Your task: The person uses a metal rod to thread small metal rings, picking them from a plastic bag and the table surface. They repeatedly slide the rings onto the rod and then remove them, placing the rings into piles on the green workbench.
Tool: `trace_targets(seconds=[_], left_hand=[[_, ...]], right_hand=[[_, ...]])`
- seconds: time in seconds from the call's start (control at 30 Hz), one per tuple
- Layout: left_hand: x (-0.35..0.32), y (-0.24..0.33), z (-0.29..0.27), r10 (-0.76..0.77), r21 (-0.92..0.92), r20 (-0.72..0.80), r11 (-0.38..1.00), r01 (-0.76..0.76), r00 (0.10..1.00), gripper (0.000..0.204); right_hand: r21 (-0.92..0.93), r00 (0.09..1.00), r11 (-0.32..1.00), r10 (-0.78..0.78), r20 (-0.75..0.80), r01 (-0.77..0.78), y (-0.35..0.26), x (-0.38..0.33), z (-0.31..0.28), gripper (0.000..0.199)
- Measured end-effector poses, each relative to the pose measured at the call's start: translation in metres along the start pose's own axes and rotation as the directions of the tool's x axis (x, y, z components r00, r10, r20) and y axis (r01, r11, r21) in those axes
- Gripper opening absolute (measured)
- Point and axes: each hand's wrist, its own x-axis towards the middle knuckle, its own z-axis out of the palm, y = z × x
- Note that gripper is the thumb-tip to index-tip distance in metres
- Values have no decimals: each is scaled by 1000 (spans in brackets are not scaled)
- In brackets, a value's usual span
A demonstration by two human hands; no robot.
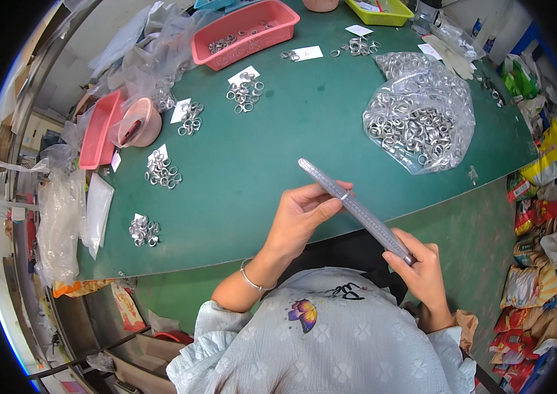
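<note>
My right hand (425,268) is wrapped around the thick lower end of a grey tapered ring mandrel (373,226) with markings along it. The mandrel slants up and left over the table's near edge. A silver ring (345,195) sits around its shaft, pinched between the thumb and fingers of my left hand (306,213). To the right, an open clear plastic bag (389,98) holds a heap of similar rings (423,134). Small ring piles lie beside white paper slips at the left, such as the near pile (143,231) and the middle pile (245,95).
On the green table (278,131) stand a pink basket (249,49) with rings, a red tray (99,134), a pink cup (149,125) and a yellow-green basket (380,16). Clear plastic bags (61,223) crowd the left edge. Colourful packets (548,164) line the right side.
</note>
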Motion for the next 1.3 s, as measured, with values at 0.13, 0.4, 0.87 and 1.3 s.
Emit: trace_targets(seconds=[0.13, 0.4, 0.87, 1.3], left_hand=[[-2, 1, 0, -5, -24, -3, 1000, 5, 1000, 30], [-3, -2, 1, 48, -14, 75, 999, -47, 996, 27], [-5, 6, -9, 156, -43, 65, 987, -153, 986, 28], [-1, 8, -17, 154, 75, 126, 984, -164, 980, 24]], right_hand=[[-4, 1000, 1000, -8, 11, 8, -3, 0, 0, 30], [-8, 999, 1000, -26, 44, 27, -8, 1, 2, 31], [9, 997, 999, -44, 57, 44, -12, 2, 4, 32], [-25, 997, 998, -55, 46, 57, -10, 3, 7, 33]])
